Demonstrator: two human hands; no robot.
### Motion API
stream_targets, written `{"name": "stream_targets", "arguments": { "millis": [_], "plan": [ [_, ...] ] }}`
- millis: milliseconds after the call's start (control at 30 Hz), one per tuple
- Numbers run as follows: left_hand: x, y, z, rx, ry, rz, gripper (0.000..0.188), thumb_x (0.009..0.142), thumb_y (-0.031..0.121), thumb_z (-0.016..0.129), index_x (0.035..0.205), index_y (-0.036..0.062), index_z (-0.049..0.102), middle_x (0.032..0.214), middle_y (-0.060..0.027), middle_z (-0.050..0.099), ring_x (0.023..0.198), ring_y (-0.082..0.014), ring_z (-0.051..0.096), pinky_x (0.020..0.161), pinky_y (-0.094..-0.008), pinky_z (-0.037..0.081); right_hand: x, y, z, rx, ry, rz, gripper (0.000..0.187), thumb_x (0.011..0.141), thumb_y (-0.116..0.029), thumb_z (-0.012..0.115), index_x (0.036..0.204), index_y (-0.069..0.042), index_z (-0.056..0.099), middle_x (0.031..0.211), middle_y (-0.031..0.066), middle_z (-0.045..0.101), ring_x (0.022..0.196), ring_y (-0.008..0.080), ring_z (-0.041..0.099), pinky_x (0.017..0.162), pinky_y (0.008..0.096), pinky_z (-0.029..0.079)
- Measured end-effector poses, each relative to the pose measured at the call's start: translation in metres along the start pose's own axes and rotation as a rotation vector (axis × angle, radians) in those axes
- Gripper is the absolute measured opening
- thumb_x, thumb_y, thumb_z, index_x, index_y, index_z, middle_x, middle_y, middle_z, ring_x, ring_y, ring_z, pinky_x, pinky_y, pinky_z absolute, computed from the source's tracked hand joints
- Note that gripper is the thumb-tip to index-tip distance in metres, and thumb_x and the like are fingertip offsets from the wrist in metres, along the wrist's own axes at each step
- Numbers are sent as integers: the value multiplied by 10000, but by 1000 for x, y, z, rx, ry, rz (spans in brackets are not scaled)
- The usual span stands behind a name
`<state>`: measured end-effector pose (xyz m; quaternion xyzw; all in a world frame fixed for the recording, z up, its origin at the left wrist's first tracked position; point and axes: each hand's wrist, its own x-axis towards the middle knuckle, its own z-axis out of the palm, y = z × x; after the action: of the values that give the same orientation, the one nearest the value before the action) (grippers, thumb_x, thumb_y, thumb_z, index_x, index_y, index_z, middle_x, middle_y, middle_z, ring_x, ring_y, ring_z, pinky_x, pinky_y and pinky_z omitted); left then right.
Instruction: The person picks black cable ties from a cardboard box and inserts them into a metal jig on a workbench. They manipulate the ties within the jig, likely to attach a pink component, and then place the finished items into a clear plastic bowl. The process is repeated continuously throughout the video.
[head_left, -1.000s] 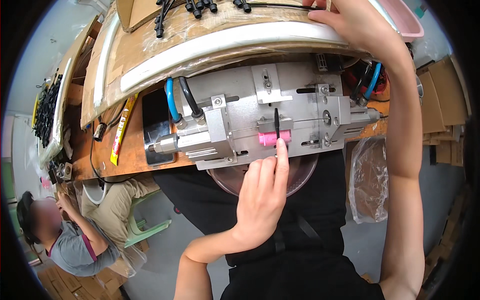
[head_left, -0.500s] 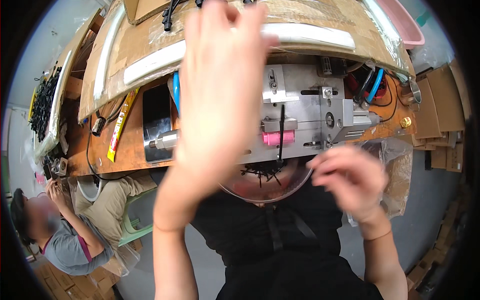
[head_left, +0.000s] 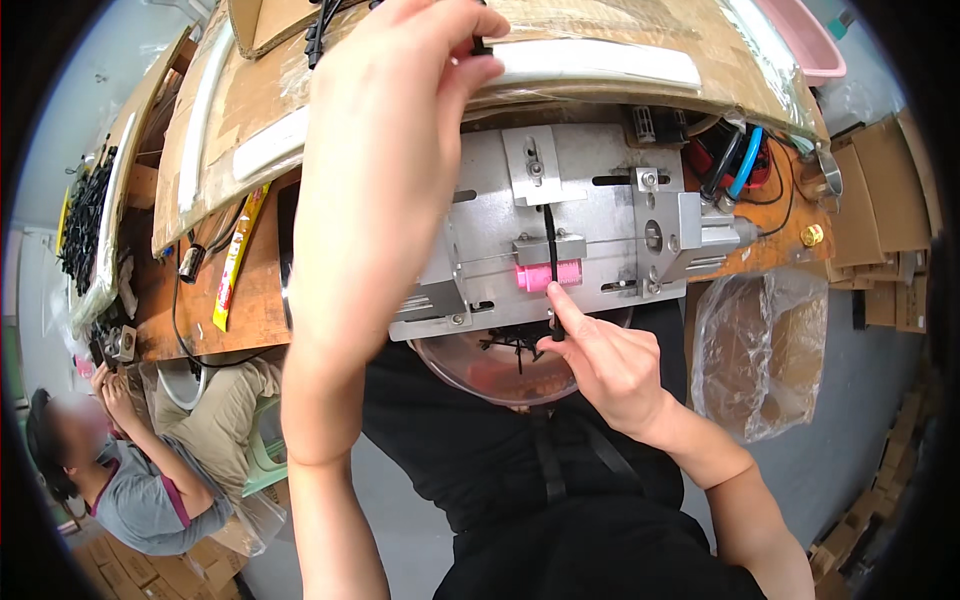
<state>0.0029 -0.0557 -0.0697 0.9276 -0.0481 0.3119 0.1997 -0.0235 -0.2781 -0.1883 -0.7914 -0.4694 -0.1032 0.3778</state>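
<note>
A slim black stalk-like piece [head_left: 551,240] lies lengthwise over a pink block [head_left: 536,276] and a small metal block [head_left: 540,248] on the metal fixture plate [head_left: 600,222]. My right hand [head_left: 615,370] is closed on the near end of this piece, index finger along it and thumb below. My left hand [head_left: 385,130] reaches over the plate to the cardboard, its thumb and index finger closed around a small black part [head_left: 481,46], mostly hidden by the fingers. Another black part [head_left: 317,35] lies left of that hand.
Below the plate's near edge, a clear bowl [head_left: 455,375] contains several black pieces. Cardboard with white foam strips [head_left: 610,62] spans the far side. A yellow packet [head_left: 238,262], a pneumatic cylinder [head_left: 712,236] and blue tubing [head_left: 747,165] are on the bench. Another person [head_left: 150,490] sits at left.
My right hand has moved left and taken hold of the black piece's near end. The piece has shifted slightly left and nearer. My left hand has moved a little left.
</note>
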Motion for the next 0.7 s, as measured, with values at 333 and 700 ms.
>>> {"name": "stream_targets", "arguments": {
  "millis": [333, 700],
  "plan": [
    [-136, 87, 37, 160, -239, -116, 631, 753, 2, 621, 1354, -108, 467, 973, -116, 521, 843, -221, 542, 768, -316, 489, 8, 0, -50, -36, 25, 157, 505, 742, -160, 815, 1182, 28, 652, 806, 106, 669, 573, 181, 617, 483, 280, 466],
    [-132, 86, 50, 122, -385, -137, 695, 743, -36, 586, 1404, -115, 383, 956, -97, 483, 876, -214, 516, 817, -288, 482, 12, 4, -58, 115, 99, 234, 447, 790, -106, 777, 1203, 11, 652, 844, 92, 699, 495, 116, 522, 468, 239, 424]
  ]
}}
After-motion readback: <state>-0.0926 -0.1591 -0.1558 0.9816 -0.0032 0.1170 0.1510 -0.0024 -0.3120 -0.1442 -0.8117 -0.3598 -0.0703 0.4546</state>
